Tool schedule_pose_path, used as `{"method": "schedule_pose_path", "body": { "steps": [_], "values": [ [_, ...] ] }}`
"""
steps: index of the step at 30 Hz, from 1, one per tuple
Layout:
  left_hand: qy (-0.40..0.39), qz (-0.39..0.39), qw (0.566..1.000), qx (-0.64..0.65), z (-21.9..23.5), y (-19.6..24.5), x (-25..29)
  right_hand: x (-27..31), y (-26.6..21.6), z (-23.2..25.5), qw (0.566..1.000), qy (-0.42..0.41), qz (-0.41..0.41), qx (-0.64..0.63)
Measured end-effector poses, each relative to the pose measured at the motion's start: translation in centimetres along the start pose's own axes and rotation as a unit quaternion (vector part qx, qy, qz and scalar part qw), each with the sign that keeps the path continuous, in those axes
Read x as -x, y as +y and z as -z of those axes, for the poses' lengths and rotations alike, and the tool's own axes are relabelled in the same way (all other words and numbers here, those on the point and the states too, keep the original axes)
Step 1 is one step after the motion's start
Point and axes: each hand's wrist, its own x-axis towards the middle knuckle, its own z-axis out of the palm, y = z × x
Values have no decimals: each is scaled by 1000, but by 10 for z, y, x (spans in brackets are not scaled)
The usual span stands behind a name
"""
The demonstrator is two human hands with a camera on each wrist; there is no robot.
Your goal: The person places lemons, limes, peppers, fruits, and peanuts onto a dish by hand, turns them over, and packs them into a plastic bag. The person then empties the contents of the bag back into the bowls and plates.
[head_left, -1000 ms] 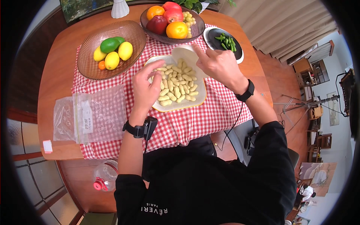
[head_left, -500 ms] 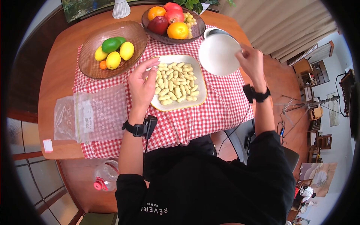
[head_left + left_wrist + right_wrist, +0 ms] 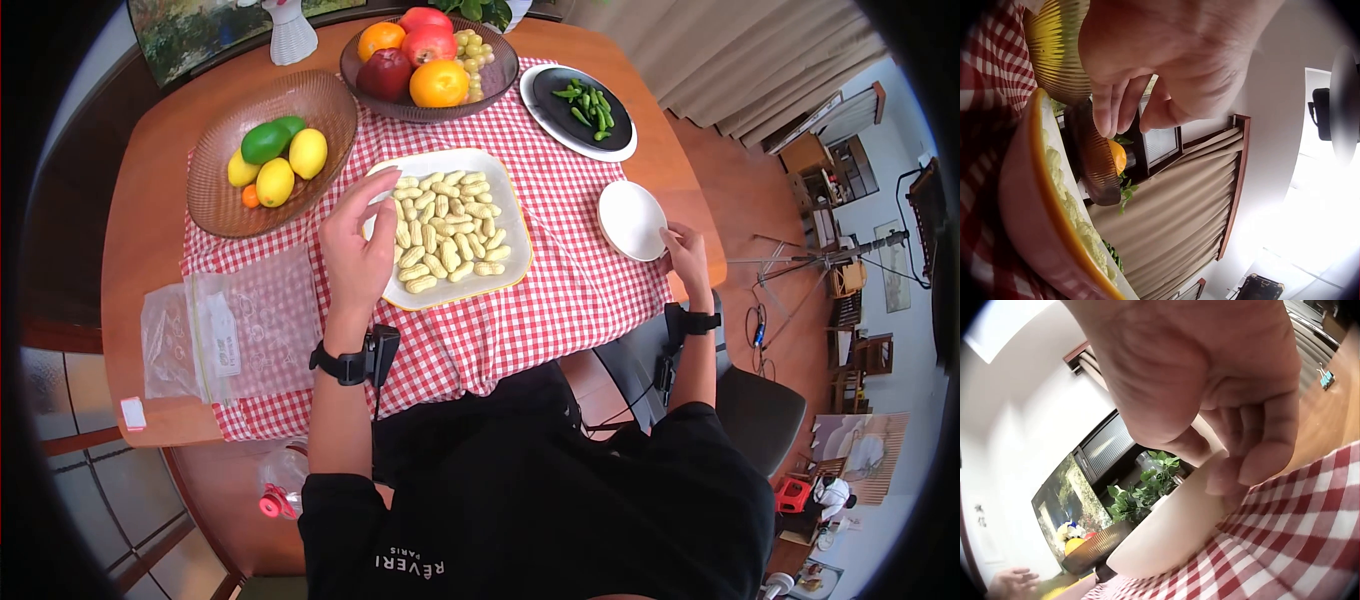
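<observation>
In the head view a small white bowl [image 3: 632, 221] is on the right part of the checked cloth, its rim pinched by the right hand [image 3: 688, 262]. The right wrist view shows that hand [image 3: 1210, 381] with thumb and fingers on either side of the rim of the bowl [image 3: 1169, 528]. Peanuts [image 3: 450, 226] lie spread in a squarish white dish [image 3: 515, 268] with a yellow edge. At the dish's left side is the left hand [image 3: 357, 245], fingers loosely bent, holding nothing; the left wrist view shows this hand [image 3: 1166, 62] above the dish [image 3: 1041, 206].
A brown bowl [image 3: 215, 130] of lemons and green fruit stands back left, a fruit bowl [image 3: 425, 112] at the back. Green peppers [image 3: 590, 105] lie on a black plate at back right. A clear plastic bag [image 3: 262, 325] lies front left; a bottle [image 3: 285, 475] is below the table edge.
The right hand has carried the white bowl from above the peanuts rightward and down onto the cloth. The left hand has stayed beside the dish. The head view has shifted slightly.
</observation>
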Motion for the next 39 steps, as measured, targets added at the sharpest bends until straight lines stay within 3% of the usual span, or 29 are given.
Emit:
{"method": "schedule_pose_path", "body": {
  "steps": [1, 2, 3, 6, 8, 10, 12, 14, 15, 17, 19, 20, 26, 34, 39],
  "values": [
    [-6, -2, 1000, 3, 0, -1, 0, 0, -2, 0, 1000, -1, 2, -4],
    [-11, -4, 1000, 5, 0, -2, 0, 0, -5, 3, 986, 53, 64, 144],
    [-24, -2, 1000, 3, 1, -3, -1, 1, -14, 5, 943, 107, 124, 289],
    [-48, -13, 997, -51, -2, 5, -4, 17, -84, -13, 937, 144, 182, 262],
    [-87, 5, 993, -77, 0, 12, -5, 14, -104, -40, 953, 60, 264, 133],
    [-144, -74, 943, -292, -1, 18, -5, 35, -159, -75, 957, -65, 252, 128],
    [-192, -38, 930, -311, -2, 26, -4, 40, -186, -113, 901, -165, 385, 111],
    [-255, -23, 865, -431, -3, 34, -2, 36, -201, -144, 850, -250, 420, 198],
    [-280, -21, 845, -455, -2, 29, -2, 34, -204, -158, 849, -252, 423, 194],
    [-297, 0, 828, -475, -4, 31, -4, 27, -203, -183, 817, -320, 427, 218],
    [-319, 8, 808, -495, -6, 34, -6, 19, -198, -199, 800, -330, 433, 251],
    [-318, 12, 808, -496, -6, 31, -7, 17, -194, -205, 786, -336, 433, 285],
    [-332, 23, 813, -478, -18, 20, -11, 9, -188, -225, 795, -332, 448, 240],
    [-282, 2, 891, -357, -11, 14, -6, -1, -182, -225, 822, -363, 425, 110],
    [-249, -24, 912, -326, -6, 9, -6, 1, -182, -223, 832, -353, 424, 61]
  ]
}}
